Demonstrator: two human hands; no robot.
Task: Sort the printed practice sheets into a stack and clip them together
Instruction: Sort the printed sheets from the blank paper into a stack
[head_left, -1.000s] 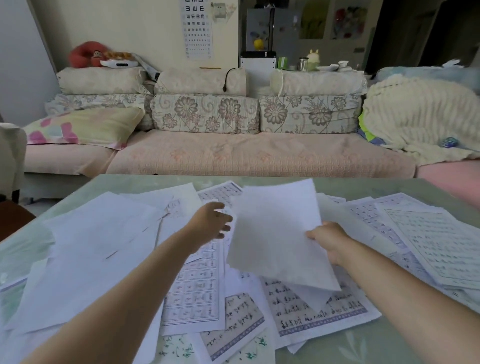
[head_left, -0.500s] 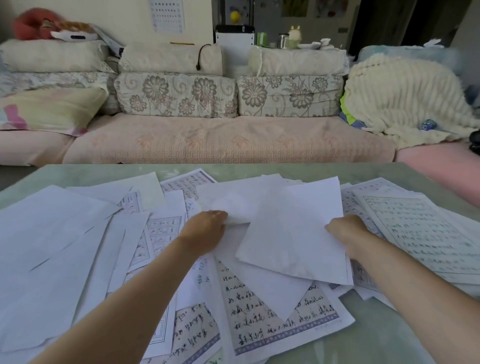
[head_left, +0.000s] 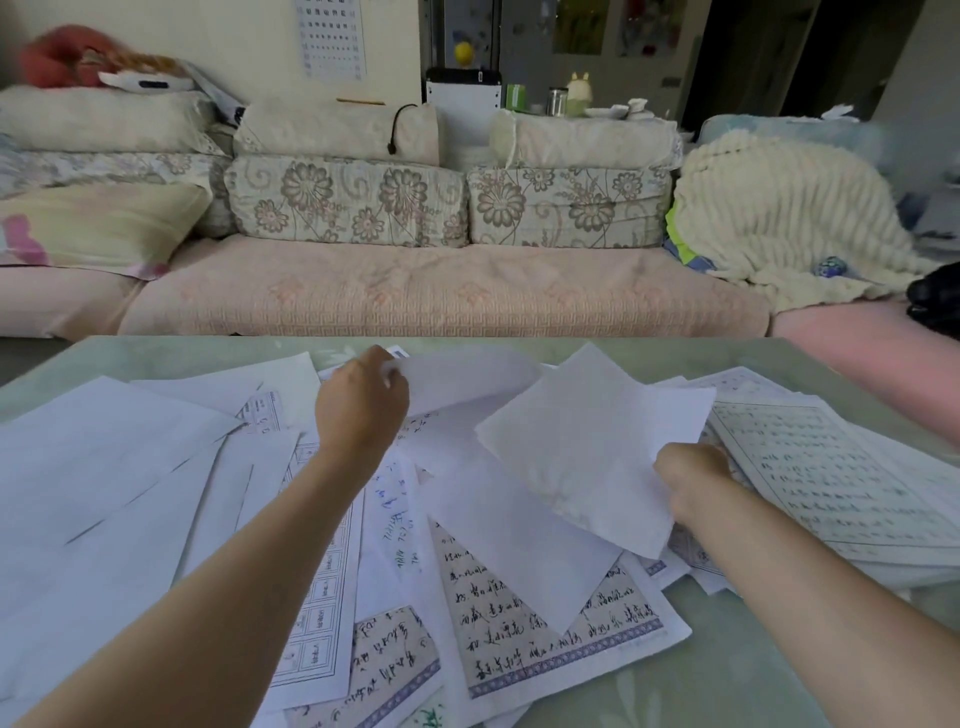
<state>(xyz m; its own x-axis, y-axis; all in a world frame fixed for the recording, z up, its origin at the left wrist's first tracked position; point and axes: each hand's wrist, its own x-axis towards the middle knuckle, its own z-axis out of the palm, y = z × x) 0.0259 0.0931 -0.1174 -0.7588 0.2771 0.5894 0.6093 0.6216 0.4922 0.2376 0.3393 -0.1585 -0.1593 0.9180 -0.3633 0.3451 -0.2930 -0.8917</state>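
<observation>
The practice sheets (head_left: 545, 639) lie scattered and overlapping on the green table (head_left: 727, 686), some blank side up. Toward 12 o'clock the left hand (head_left: 363, 410) pinches a curled sheet (head_left: 467, 379) by its edge. At 3 o'clock the right hand (head_left: 691, 478) seems to pinch another blank sheet (head_left: 587, 452); its fingers are hidden. A sofa (head_left: 441, 296) stands behind.

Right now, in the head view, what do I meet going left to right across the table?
Blank sheets, left hand, curled sheet it grips, lifted sheet, right hand holding it, printed pile.
</observation>
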